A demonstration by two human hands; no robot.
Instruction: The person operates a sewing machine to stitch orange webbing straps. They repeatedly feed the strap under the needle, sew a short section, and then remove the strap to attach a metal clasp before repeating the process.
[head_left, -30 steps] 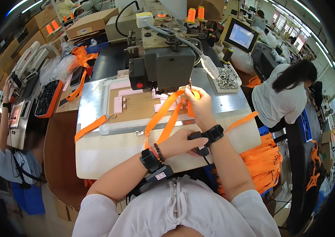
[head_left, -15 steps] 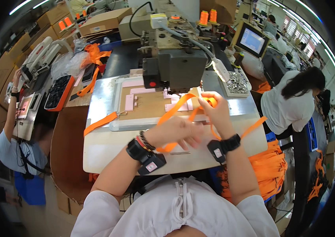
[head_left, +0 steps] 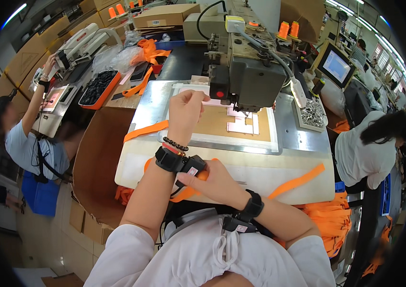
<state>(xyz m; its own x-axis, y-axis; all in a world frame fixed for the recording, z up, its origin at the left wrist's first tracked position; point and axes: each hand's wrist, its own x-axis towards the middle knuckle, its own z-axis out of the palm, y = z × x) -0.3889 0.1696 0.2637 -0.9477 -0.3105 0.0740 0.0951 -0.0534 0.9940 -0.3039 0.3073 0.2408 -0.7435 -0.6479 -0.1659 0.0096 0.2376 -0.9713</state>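
My left hand (head_left: 186,114) reaches over the left part of the sewing template (head_left: 208,130), beside the dark machine head (head_left: 253,79). Its fingers are curled together near a pink pad, and whatever they may hold is hidden. Close to the table's front edge, my right hand (head_left: 218,182) is closed on a bunched orange strap (head_left: 203,175), partly covered by my left wrist. A loose orange strap end (head_left: 298,181) lies to the right on the table. Another orange strap (head_left: 145,130) runs from the table's left edge to beneath my left hand.
A tray of metal clips (head_left: 312,115) sits right of the template. Orange straps hang in a pile (head_left: 325,225) below the right edge. At left are a box of black parts (head_left: 98,89), a large carton (head_left: 100,153) and a co-worker (head_left: 33,138); another person (head_left: 365,148) works at right.
My left hand has moved forward over the template. My right hand has drawn the orange strap back from the machine to the front edge. The view has shifted left.
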